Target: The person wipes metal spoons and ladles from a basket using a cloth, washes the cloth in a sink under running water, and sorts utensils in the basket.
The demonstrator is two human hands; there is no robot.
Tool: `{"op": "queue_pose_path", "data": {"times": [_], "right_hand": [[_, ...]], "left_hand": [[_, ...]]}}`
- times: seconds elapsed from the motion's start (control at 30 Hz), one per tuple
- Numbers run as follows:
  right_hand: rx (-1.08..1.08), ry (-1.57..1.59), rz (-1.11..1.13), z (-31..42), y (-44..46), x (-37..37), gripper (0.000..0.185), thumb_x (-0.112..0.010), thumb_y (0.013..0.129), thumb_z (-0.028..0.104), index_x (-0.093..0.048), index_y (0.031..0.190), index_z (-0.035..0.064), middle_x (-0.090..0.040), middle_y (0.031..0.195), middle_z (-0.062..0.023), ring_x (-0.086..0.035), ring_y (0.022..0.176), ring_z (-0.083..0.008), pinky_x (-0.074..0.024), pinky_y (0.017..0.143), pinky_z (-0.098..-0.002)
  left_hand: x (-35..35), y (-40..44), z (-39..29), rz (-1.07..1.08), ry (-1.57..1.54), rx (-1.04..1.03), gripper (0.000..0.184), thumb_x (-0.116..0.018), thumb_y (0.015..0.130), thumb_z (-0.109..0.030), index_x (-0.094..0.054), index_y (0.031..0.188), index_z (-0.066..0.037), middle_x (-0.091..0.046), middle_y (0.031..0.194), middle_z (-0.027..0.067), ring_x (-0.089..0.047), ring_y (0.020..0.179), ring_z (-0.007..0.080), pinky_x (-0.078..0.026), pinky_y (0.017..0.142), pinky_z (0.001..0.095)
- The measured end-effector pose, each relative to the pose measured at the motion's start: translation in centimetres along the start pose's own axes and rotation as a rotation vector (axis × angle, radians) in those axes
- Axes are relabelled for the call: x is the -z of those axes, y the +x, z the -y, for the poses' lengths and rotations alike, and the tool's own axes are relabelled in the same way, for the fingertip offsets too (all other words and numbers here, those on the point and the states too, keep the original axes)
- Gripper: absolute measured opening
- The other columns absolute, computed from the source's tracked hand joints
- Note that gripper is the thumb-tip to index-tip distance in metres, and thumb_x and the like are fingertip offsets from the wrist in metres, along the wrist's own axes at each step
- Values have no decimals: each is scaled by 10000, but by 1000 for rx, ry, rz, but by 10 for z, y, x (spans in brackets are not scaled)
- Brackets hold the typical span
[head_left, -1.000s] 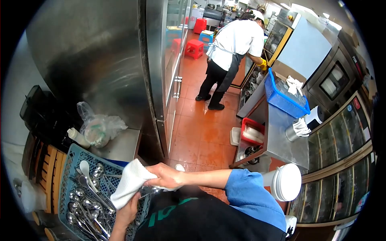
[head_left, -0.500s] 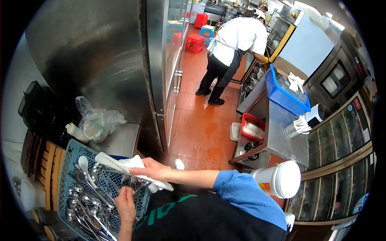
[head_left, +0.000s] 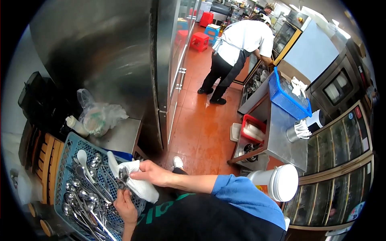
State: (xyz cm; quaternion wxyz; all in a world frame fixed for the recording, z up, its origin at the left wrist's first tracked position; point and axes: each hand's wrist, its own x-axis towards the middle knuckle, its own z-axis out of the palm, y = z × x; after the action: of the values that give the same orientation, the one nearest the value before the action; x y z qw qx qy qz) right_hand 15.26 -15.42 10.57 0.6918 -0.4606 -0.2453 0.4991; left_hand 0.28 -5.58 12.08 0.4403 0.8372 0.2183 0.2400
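Now the white cloth (head_left: 144,190) hangs bunched under the right hand (head_left: 152,173), with one corner sticking up toward the basket; half a second earlier it lay flatter and further across. Change noted: the bowl of a metal spoon (head_left: 123,173) shows plainly against the cloth, at the right fingertips. Right hand: fingers closed, pinching cloth, thumb by the bowl. Left hand (head_left: 126,208): fingertips drawn together just below the spoon, apparently gripping its handle; exact contact is too small to confirm. Spoon and cloth are both above the near right side of the blue basket (head_left: 73,145). Reading: cloth and spoon now meet, so wiping looks in progress. Loose metal utensils (head_left: 82,197) and a white spoon (head_left: 82,157) lie in the basket, untouched.
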Motion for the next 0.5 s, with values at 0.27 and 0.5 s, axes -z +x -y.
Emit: {"op": "queue_pose_path", "data": {"times": [0.27, 0.5], "right_hand": [[287, 313, -552, 12, -54, 96, 344, -405, 870, 342, -544, 986, 49, -565, 794, -80, -544, 724, -212, -474, 657, -347], [190, 273, -295, 49, -58, 36, 295, -527, 835, 254, -476, 1043, 51, -375, 729, 1, -315, 646, -113, -275, 554, -240]], "left_hand": [[38, -24, 86, -188, 191, 177, 259, -429, 915, -208, -545, 787, -14, -490, 594, 162, -464, 495, 263, -369, 493, 354], [87, -3, 151, -386, 856, 342, 285, -608, 794, -269, -548, 969, -53, -592, 870, 183, -547, 812, 359, -406, 682, 453]]}}
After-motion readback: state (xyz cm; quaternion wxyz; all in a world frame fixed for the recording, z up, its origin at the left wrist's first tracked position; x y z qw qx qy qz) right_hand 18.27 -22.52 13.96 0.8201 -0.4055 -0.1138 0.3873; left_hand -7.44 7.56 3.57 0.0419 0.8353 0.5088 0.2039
